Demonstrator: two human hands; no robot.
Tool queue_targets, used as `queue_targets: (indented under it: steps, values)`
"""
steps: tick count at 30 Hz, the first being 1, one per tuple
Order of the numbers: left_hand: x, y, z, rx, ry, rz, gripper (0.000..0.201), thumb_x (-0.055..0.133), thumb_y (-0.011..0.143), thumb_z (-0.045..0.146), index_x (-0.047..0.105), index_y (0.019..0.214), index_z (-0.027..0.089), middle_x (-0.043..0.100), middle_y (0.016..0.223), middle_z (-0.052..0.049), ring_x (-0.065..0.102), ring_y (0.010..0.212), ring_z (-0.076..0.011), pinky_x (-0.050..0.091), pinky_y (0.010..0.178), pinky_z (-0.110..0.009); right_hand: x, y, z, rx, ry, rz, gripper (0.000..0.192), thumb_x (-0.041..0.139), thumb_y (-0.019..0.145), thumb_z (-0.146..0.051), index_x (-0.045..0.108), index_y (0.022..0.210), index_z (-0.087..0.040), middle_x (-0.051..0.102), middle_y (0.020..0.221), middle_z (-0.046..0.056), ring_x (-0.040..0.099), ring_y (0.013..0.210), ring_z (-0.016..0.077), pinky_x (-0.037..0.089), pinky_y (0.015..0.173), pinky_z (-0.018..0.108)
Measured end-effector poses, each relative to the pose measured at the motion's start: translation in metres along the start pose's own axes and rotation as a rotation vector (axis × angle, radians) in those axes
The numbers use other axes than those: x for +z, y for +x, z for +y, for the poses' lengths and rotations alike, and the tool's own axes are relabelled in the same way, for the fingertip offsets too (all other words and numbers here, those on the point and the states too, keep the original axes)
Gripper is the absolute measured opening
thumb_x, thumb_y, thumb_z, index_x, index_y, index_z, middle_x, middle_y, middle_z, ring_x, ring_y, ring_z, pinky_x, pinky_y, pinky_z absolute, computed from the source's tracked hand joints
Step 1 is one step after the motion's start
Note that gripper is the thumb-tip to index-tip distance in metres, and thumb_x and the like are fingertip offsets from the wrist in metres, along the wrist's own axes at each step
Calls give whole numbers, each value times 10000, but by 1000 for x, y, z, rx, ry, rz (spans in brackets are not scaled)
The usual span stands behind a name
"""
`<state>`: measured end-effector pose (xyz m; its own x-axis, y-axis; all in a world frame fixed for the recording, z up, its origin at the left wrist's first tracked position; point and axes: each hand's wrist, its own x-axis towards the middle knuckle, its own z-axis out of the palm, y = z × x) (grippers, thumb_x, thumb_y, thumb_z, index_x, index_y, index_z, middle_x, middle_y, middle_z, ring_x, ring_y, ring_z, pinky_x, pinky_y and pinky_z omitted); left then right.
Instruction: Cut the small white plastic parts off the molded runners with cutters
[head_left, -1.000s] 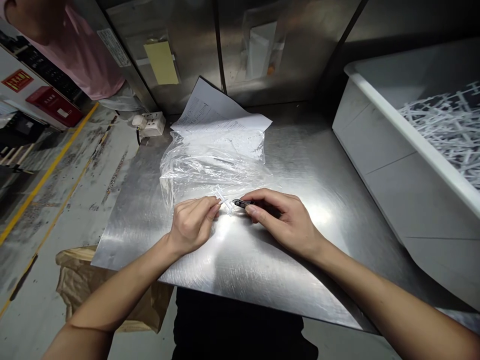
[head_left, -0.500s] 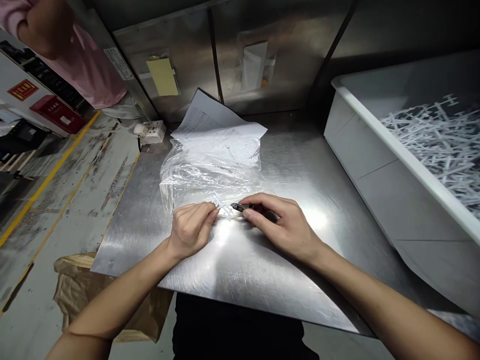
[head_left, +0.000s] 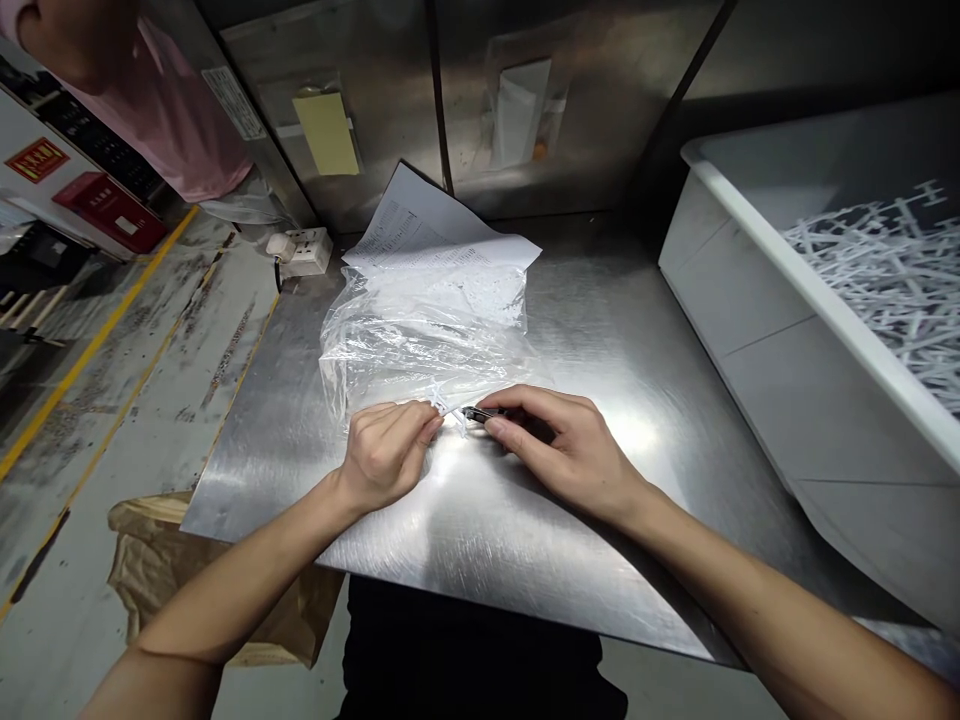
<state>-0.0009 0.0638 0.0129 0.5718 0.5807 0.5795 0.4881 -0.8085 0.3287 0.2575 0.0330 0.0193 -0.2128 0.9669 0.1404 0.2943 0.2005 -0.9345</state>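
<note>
My left hand [head_left: 388, 448] pinches a small white plastic piece [head_left: 450, 410] between thumb and fingers, just above the steel table [head_left: 525, 540]. Facing it, my right hand [head_left: 566, 445] grips a small dark cutting tool [head_left: 480, 412] whose tip touches the white piece. Both hands rest at the near edge of a crumpled clear plastic bag [head_left: 420, 335] lying on the table.
A printed paper sheet [head_left: 435, 235] lies behind the bag. A large white bin [head_left: 787, 300] with several white plastic strips [head_left: 892, 270] stands at the right. A white power socket [head_left: 304, 250] sits at the back left. A person in a pink shirt [head_left: 150, 100] stands beyond the table's left side.
The white piece has turned a little in my left fingers, and the tool tip stays on it. Both hands remain in place; the view shifted slightly.
</note>
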Motion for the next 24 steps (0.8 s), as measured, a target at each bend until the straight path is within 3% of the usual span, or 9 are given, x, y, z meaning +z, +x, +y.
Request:
queue_targets:
  steps: [7, 16, 24]
  values:
    - [3, -3, -1, -42, -36, -28, 212, 555, 1126, 134, 637, 946, 210, 728, 746, 5, 686, 629, -145, 509, 645, -290, 4, -1, 4, 63, 45, 12, 188, 728, 1069, -388, 842, 1114, -245, 865, 996, 57, 799, 889, 250, 576, 678, 348]
    - [3, -3, 0, -214, -111, -58, 164, 565, 1144, 211, 695, 1045, 197, 715, 730, 24, 659, 589, -120, 502, 610, -252, 4, 0, 3, 123, 40, 38, 187, 736, 1060, -386, 850, 1072, -238, 840, 925, 59, 778, 858, 248, 540, 642, 341]
    - [3, -3, 1, -203, -102, -43, 177, 569, 1142, 207, 689, 1012, 199, 691, 715, 28, 637, 584, -116, 473, 601, -258, 1, -3, -5, 75, 86, 1, 212, 770, 1029, -403, 860, 1128, -238, 846, 926, 65, 789, 850, 258, 550, 652, 357]
